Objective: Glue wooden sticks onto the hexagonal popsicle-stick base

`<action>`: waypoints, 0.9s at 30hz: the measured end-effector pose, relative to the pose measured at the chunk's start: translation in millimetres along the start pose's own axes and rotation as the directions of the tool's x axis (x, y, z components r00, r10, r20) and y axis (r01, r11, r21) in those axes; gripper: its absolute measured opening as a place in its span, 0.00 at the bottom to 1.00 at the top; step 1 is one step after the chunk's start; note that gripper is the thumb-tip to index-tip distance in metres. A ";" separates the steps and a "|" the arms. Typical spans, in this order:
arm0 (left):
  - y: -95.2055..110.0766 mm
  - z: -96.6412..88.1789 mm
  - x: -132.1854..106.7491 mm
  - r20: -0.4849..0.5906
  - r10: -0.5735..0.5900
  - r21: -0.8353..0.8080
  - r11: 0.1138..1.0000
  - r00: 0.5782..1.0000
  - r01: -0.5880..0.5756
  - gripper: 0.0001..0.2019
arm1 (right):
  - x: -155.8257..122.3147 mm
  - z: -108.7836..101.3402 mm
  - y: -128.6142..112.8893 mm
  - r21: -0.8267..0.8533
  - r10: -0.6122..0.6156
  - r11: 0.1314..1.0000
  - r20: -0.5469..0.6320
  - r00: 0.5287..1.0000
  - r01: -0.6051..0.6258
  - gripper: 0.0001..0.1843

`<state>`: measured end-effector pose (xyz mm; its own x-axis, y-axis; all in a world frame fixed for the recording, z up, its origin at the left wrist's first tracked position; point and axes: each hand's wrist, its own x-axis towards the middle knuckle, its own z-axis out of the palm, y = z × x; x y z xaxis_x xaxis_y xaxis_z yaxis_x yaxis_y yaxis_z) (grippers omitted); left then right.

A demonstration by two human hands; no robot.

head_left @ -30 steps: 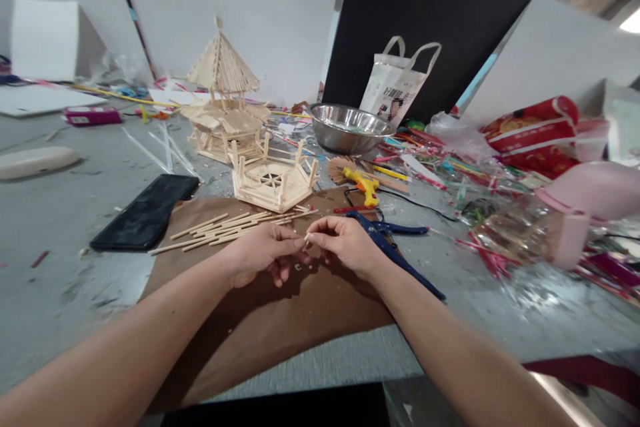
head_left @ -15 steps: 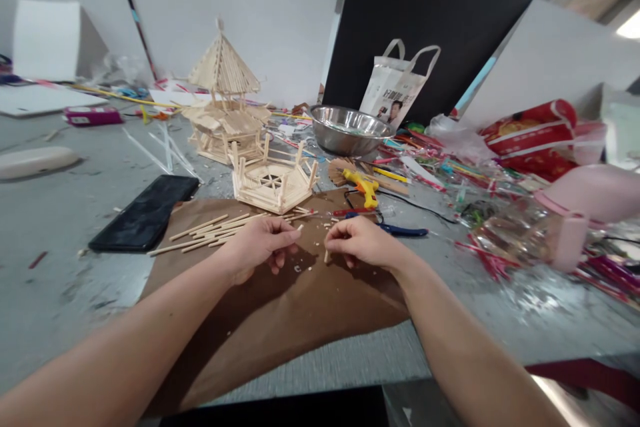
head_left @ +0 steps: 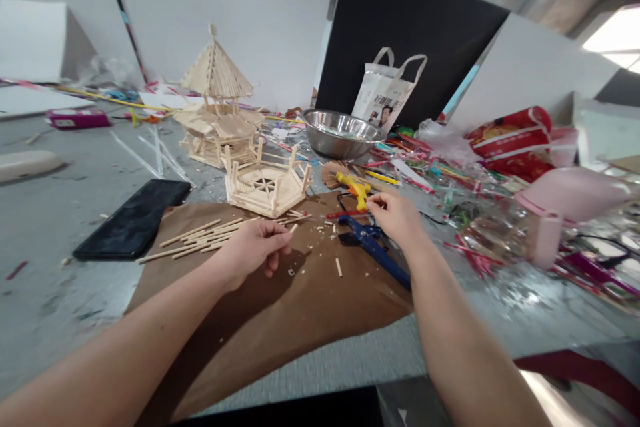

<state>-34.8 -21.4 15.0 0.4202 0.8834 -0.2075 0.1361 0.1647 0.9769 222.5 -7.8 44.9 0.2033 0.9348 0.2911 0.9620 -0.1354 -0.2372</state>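
Observation:
My left hand (head_left: 263,245) is closed in a pinch on a short wooden stick (head_left: 293,229), above the brown sheet (head_left: 300,327). My right hand (head_left: 397,219) is at the handle of the yellow glue gun (head_left: 356,190), fingers bent and slightly apart; whether they touch it is hard to tell. Below it lie blue-handled pliers (head_left: 383,259). Another short stick piece (head_left: 339,267) rests on the sheet between my hands. Beyond my left hand is a six-sided wooden stick frame (head_left: 267,190) with upright posts. Several long sticks (head_left: 200,238) lie to its front left.
A stick-built pagoda model (head_left: 217,107) stands behind the frame. A black phone (head_left: 133,219) lies at left, a steel bowl (head_left: 343,137) at the back. On the right are a pink-lidded clear container (head_left: 565,200), a red bag (head_left: 515,143) and scattered scraps.
My right hand has let go of a short stick, now on the sheet, and moved right and away to the glue gun. The pliers have come into fuller view. My left hand keeps its stick.

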 end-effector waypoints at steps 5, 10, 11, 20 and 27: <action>0.6 -0.2 -0.7 0.015 0.018 -0.005 1.000 1.000 -0.018 0.11 | -2.4 -9.3 14.9 -0.022 -0.126 0.989 0.365 0.922 0.144 0.24; 1.0 -0.5 0.0 0.001 0.020 0.012 1.000 1.000 -0.020 0.11 | -3.2 -6.4 17.4 -0.025 -0.181 0.977 0.426 0.887 0.211 0.28; 1.3 -0.3 -0.1 0.000 0.016 0.017 1.000 1.000 -0.016 0.11 | -2.5 -4.0 16.3 -0.025 -0.172 0.980 0.383 0.908 0.196 0.23; -1.4 1.0 -0.7 -0.006 0.019 0.079 0.997 1.000 -0.019 0.13 | 12.8 23.7 14.5 -0.080 0.086 0.993 -0.040 0.996 -0.089 0.15; -4.2 2.3 1.1 -0.029 0.019 0.172 0.985 0.999 -0.014 0.15 | 47.5 33.5 9.7 -0.031 0.160 0.987 0.053 0.986 -0.158 0.19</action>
<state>-32.8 -22.1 10.5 0.3963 0.8988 -0.1875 0.2826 0.0749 0.9563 235.3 46.3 25.3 0.3443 0.9173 0.1999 0.9230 -0.2917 -0.2510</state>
